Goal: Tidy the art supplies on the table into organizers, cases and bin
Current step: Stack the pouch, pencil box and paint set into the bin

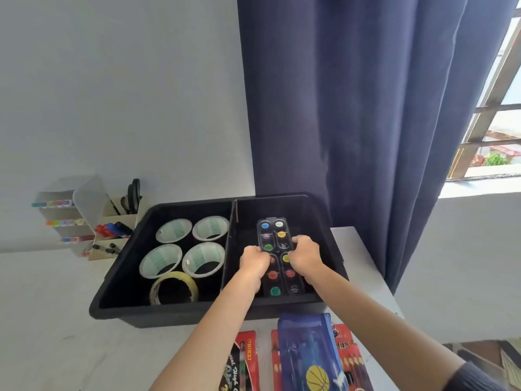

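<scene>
The left hand (pixel 255 261) and the right hand (pixel 306 255) curl around the long edges of the paint set (pixel 277 235), holding it in the right half of the black bin (pixel 174 316), across the divider from the tape rolls (pixel 174 231). It looks light, stiff and smooth, likely slippery; the long edges seem the surest hold. The bin stands on a white table (pixel 42 306), with a dark blue curtain (pixel 352 108) and a window (pixel 496 122) behind

Five tape rolls (pixel 174 230), one bin (pixel 197 314), two hands (pixel 253 261), perhaps four paint strips (pixel 277 235), one blue pencil case (pixel 307 348).
</scene>
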Available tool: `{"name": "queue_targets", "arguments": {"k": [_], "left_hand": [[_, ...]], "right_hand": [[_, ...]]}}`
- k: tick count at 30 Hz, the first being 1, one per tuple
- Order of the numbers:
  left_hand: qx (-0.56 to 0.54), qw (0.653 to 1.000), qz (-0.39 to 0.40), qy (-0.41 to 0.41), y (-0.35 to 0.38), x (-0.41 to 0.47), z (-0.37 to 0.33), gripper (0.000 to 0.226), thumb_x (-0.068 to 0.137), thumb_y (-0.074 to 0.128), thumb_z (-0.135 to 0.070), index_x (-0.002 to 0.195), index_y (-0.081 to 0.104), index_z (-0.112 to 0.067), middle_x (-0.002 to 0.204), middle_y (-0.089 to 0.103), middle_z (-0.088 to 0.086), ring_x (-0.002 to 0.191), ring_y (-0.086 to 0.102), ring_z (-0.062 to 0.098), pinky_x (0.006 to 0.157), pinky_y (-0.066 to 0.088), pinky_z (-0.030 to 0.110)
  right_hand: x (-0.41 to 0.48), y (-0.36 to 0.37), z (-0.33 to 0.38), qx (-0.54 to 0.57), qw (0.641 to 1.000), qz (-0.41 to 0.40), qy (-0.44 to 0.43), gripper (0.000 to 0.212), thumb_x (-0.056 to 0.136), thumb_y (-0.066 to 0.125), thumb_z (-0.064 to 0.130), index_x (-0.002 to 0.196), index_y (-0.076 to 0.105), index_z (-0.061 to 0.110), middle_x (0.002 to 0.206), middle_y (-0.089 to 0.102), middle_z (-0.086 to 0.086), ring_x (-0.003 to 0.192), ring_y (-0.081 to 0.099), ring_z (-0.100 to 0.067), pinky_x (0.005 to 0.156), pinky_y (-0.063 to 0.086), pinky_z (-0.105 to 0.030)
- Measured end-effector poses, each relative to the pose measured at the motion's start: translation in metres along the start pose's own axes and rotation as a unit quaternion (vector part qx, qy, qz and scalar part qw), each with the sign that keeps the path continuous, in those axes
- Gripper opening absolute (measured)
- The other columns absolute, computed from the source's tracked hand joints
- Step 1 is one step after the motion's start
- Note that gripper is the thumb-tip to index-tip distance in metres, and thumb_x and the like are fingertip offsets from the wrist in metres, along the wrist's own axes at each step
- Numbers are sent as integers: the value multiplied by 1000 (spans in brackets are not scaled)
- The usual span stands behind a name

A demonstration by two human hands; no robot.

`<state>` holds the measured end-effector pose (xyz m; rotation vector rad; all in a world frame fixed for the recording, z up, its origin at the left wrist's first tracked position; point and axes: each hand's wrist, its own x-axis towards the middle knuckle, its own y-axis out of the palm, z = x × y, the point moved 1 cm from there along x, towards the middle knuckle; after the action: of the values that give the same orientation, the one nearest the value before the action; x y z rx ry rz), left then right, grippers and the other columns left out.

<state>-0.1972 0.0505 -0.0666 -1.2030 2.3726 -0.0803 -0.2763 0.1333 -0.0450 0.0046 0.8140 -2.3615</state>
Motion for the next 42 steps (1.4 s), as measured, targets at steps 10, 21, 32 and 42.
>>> {"name": "queue_targets", "arguments": {"k": [10, 21, 32, 42], "left_hand": [[43, 998, 22, 51, 8, -12, -7, 23, 86, 59, -1, 107, 64, -7, 106, 68, 6, 94, 62, 18, 70, 49, 24], [203, 963, -162, 76, -7, -37, -14, 14, 86, 60, -4, 99, 57, 0, 106, 62, 17, 101, 60, 33, 69, 45, 32], [258, 950, -159, 73, -4, -43, -19, 17, 93, 54, -13, 105, 53, -1, 116, 57, 17, 110, 54, 32, 82, 46, 36], [447, 887, -86, 82, -2, -50, -27, 39, 90, 54, -13, 128, 47, -4, 139, 40, 24, 137, 25, 34, 110, 29, 40]], "right_hand": [[-3, -6, -2, -53, 998, -29, -11, 29, 84, 58, 4, 114, 60, 5, 109, 66, -15, 97, 64, -32, 80, 53, -31], [6, 12, 2, 99, 988, 115, -1, 53, 75, 75, 2, 124, 56, 5, 114, 65, -11, 89, 67, -24, 51, 57, -32], [12, 15, 7, 128, 978, 165, -9, 52, 73, 77, 0, 121, 59, -1, 100, 68, -18, 74, 69, -34, 57, 59, -42], [8, 20, 9, -59, 987, 99, -108, 35, 94, 55, 24, 126, 58, 8, 100, 66, -15, 74, 66, -27, 40, 45, -15]]}}
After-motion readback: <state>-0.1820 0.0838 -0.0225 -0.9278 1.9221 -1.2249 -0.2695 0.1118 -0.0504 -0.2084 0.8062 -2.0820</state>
